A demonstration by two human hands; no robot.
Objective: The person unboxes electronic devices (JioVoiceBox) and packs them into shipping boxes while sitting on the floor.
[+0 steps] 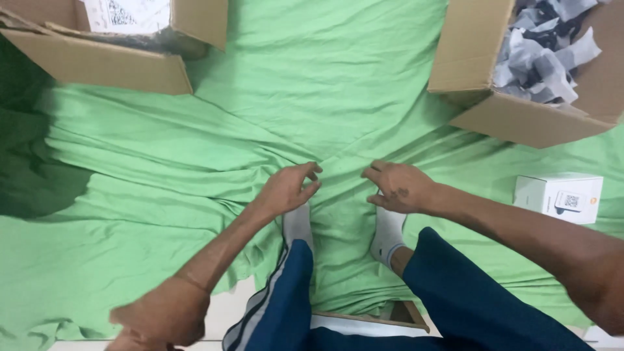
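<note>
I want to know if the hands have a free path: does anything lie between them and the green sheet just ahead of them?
Nothing visible does. The left hand and right hand hover over the bare green sheet; both cardboard boxes sit off at the far corners.

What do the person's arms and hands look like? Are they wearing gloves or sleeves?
No gloves and no sleeves. Both arms are bare all the way down, and the left hand and right hand are bare too. I see no watch or rings. The right hand has a small dark mark on its back.
</note>
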